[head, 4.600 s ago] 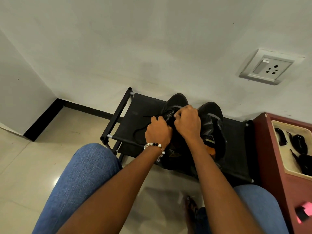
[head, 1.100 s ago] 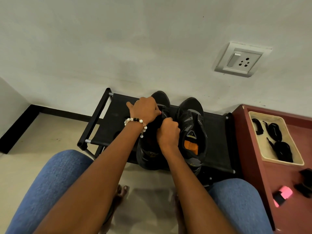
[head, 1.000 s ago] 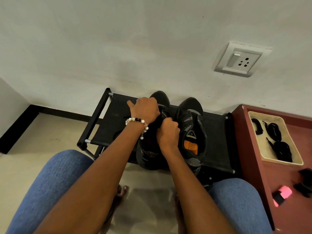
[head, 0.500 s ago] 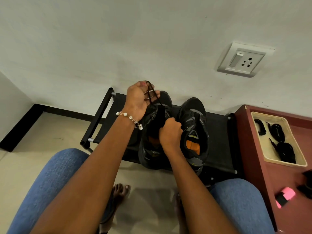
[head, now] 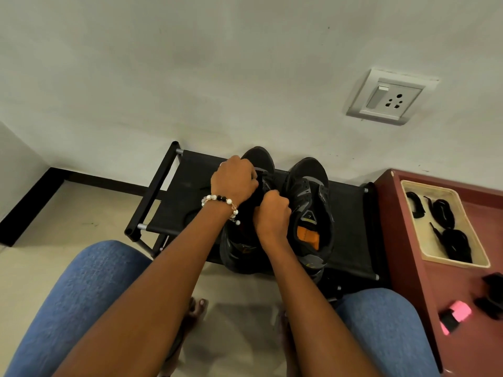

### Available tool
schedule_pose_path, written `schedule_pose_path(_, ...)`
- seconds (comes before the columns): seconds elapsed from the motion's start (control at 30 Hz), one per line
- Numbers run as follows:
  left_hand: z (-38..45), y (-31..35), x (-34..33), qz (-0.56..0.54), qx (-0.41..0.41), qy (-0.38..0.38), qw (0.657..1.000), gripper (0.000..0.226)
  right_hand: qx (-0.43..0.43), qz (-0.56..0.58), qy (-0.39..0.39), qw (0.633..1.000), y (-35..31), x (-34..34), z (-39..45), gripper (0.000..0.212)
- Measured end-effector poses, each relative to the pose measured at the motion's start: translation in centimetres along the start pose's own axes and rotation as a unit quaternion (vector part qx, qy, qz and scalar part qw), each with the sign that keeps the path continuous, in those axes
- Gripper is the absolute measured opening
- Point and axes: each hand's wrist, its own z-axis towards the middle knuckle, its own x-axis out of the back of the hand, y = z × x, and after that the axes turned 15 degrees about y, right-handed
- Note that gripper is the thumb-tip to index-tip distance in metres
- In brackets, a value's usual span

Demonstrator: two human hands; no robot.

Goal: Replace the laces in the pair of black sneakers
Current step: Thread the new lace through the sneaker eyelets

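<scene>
Left hand (head: 235,178) lower, back on sneaker (head: 258,161)

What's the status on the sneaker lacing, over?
Both hands, left and right, curled at left sneaker's lace area. Right sneaker untouched. Spare laces in tray. Nothing obstructing.

Rack: black fabric shoe rack (head: 351,213), against wall.
On it: 2 black sneakers (head: 313,210), side by side.

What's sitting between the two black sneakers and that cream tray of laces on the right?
Head view: only a bare strip of the black fabric rack, then the red cabinet's edge, before the tray.
</scene>
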Motion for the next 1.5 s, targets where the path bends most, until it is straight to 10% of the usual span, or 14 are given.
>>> schedule_pose_path(0.13, 0.2, 0.4, -0.4, 0.080, -0.027, 0.022, 0.996, 0.022, -0.008, -0.004, -0.002, 1.000, 0.0, 0.1, 0.1, 0.023)
schedule_pose_path(0.33, 1.3, -0.5, 1.4, -0.247, 0.198, -0.031, 0.948, 0.012, 0.002, 0.004, 0.000, 1.000, 0.0, 0.3, -0.1, 0.024)
schedule_pose_path(0.43, 1.6, -0.1, 3.3, -0.447, 0.289, -0.002, 0.847, 0.024, 0.002, 0.007, -0.001, 1.000, 0.0, 0.4, -0.1, 0.024)
schedule_pose_path(0.57, 2.0, 0.3, 5.0, -0.722, 0.312, 0.063, 0.615, 0.024, -0.001, 0.011, 0.001, 1.000, 0.0, 0.3, -0.1, 0.023)
schedule_pose_path(0.63, 2.4, 0.0, 5.8, -0.763, 0.299, 0.082, 0.567, 0.027, 0.000, 0.008, 0.001, 1.000, 0.0, 0.3, -0.1, 0.023)
schedule_pose_path(0.7, 2.5, -0.2, 6.2, -0.741, 0.281, 0.074, 0.605, 0.028, 0.002, 0.006, 0.000, 1.000, 0.0, 0.3, -0.1, 0.023)
schedule_pose_path(0.83, 1.8, 0.5, 4.7, -0.475, 0.191, 0.036, 0.858, 0.015, -0.006, 0.006, -0.001, 1.000, -0.1, 0.2, -0.1, 0.023)
schedule_pose_path(0.93, 0.8, 0.2, 2.0, -0.199, 0.070, 0.020, 0.977, 0.010, -0.007, 0.000, -0.003, 1.000, -0.1, 0.2, 0.0, 0.023)
schedule_pose_path(1.2, -0.2, 0.8, 0.2, 0.065, -0.003, 0.060, 0.996, 0.019, -0.010, -0.007, -0.003, 1.000, -0.1, 0.0, 0.1, 0.023)
schedule_pose_path(1.5, 0.6, 0.3, 0.0, -0.029, 0.066, -0.049, 0.996, 0.026, -0.012, -0.012, -0.005, 1.000, -0.1, 0.2, -0.1, 0.022)
